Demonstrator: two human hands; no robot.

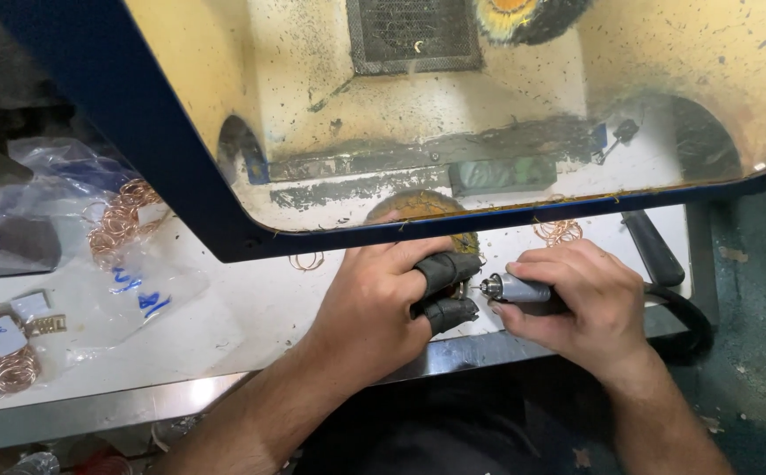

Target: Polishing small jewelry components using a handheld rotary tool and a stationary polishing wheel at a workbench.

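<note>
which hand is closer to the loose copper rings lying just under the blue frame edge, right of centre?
Right. The right hand, gripping the rotary handpiece, sits directly below the copper rings. The left hand, with dark wrapped fingertips, lies further off, down-left.

A white, scuffed workbench [251,308] with a steel front edge; a blue-framed, grimy transparent shield [576,79] above; greenish floor [752,352].

Bright, even overhead light; dim, soft-focus edges.

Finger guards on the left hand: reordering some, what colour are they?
Black finger guards, seen in the head view.
</note>
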